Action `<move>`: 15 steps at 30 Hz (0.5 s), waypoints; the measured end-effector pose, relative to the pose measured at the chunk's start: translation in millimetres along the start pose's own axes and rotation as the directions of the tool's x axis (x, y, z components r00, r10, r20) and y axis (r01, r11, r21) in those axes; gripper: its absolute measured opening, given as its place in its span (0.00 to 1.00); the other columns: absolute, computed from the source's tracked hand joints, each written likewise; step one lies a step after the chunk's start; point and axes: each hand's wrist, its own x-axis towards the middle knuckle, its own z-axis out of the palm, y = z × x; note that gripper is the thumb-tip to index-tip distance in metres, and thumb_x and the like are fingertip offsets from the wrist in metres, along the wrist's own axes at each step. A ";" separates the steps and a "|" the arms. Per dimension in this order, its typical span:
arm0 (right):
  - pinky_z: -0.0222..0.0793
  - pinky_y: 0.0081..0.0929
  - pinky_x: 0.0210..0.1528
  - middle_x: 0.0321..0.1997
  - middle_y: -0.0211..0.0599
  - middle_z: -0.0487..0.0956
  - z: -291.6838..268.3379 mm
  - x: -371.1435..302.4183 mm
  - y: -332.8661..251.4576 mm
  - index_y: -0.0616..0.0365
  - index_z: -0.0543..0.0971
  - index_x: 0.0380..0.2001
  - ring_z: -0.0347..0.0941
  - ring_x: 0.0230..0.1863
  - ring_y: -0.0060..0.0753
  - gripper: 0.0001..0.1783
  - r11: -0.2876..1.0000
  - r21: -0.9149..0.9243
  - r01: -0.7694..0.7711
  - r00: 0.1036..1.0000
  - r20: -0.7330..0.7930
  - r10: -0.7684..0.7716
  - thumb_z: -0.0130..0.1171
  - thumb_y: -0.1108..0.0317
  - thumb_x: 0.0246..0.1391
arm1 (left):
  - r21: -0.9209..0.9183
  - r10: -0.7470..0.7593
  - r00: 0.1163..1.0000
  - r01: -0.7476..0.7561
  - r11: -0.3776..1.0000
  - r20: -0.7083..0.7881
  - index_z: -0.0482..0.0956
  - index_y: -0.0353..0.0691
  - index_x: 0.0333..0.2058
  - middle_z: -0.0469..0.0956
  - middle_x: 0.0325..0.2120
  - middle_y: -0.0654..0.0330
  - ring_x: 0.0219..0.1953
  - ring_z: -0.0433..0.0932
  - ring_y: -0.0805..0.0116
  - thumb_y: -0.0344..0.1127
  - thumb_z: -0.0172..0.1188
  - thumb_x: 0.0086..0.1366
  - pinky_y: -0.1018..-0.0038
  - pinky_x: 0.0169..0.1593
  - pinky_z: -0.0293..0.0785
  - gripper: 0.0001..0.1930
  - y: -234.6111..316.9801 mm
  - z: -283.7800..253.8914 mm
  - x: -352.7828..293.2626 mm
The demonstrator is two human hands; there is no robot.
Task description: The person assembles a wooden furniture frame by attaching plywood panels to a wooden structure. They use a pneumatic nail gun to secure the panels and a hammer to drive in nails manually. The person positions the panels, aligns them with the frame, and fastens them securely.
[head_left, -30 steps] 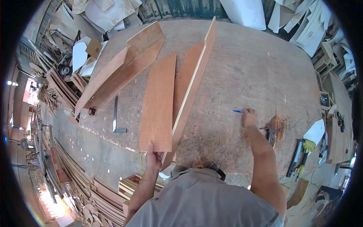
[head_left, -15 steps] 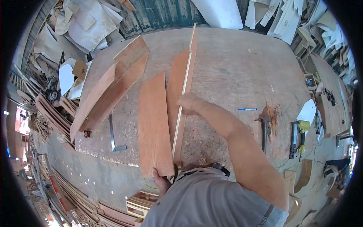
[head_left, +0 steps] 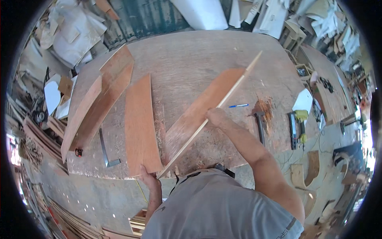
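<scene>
My right hand [head_left: 217,116] is closed over the upper edge of a plywood board stood on its long side [head_left: 191,139]. That board slants from the table's near edge toward the far right. Along its left side lies a reddish plywood piece [head_left: 207,99]; whether the two are joined cannot be told. My left hand [head_left: 150,179] grips the near end of a flat, reddish plywood panel [head_left: 141,123], thumb on top and fingers partly hidden below. Further left rests a trough-like plywood assembly [head_left: 99,95] with an upright side.
On the worktable [head_left: 179,51] lie a metal square [head_left: 106,153], a tape measure [head_left: 78,152], a blue pen [head_left: 238,105], a hammer [head_left: 260,127] and a green-and-black nail gun [head_left: 298,127]. Sheet offcuts [head_left: 75,32] lean behind. Curved wooden pieces [head_left: 306,171] stand on the floor at right.
The far end of the upright board has swung right with my right hand, widening the gap to the flat panel. My view has shifted right. More of my left hand shows.
</scene>
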 end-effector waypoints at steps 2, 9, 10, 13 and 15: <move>0.75 0.44 0.50 0.41 0.47 0.81 17.4 -13.0 33.7 0.55 0.84 0.36 0.79 0.47 0.52 0.21 0.995 -0.003 -0.102 0.995 0.015 0.102 0.73 0.56 0.37 | -0.055 -0.047 0.998 0.050 0.997 0.048 0.70 0.32 0.55 0.78 0.47 0.52 0.47 0.79 0.61 0.47 0.55 0.71 0.67 0.48 0.78 0.24 -14.6 8.8 16.7; 0.74 0.46 0.53 0.55 0.49 0.76 30.3 -59.7 66.3 0.56 0.78 0.49 0.77 0.50 0.54 0.26 0.977 0.157 -0.142 0.944 -0.276 0.182 0.67 0.61 0.46 | -0.181 -0.140 0.976 0.170 0.969 0.165 0.68 0.35 0.58 0.77 0.51 0.52 0.50 0.79 0.60 0.45 0.54 0.72 0.64 0.52 0.79 0.23 -21.9 42.8 22.4; 0.74 0.46 0.53 0.55 0.48 0.76 22.7 -63.8 51.4 0.55 0.77 0.50 0.77 0.50 0.55 0.26 0.957 0.243 -0.157 0.912 -0.336 0.235 0.67 0.59 0.47 | -0.210 -0.135 0.975 0.172 0.962 0.178 0.67 0.35 0.59 0.77 0.52 0.53 0.51 0.79 0.59 0.45 0.54 0.72 0.63 0.52 0.79 0.24 -13.1 34.7 24.7; 0.73 0.45 0.52 0.52 0.48 0.78 -3.5 -74.2 -0.8 0.56 0.78 0.49 0.76 0.49 0.57 0.26 0.894 0.410 -0.180 0.842 -0.406 0.356 0.68 0.56 0.48 | -0.059 -0.119 0.981 0.130 0.990 0.156 0.65 0.37 0.61 0.76 0.54 0.54 0.55 0.76 0.58 0.47 0.51 0.73 0.59 0.55 0.78 0.26 26.7 -11.5 40.3; 0.73 0.44 0.52 0.46 0.52 0.80 -13.3 -77.1 -34.6 0.60 0.80 0.43 0.77 0.48 0.57 0.23 0.877 0.430 -0.214 0.839 -0.379 0.390 0.69 0.57 0.47 | -0.152 -0.196 0.980 0.200 0.968 0.043 0.64 0.38 0.63 0.73 0.57 0.54 0.58 0.73 0.56 0.50 0.49 0.73 0.56 0.57 0.76 0.27 44.3 -47.1 72.0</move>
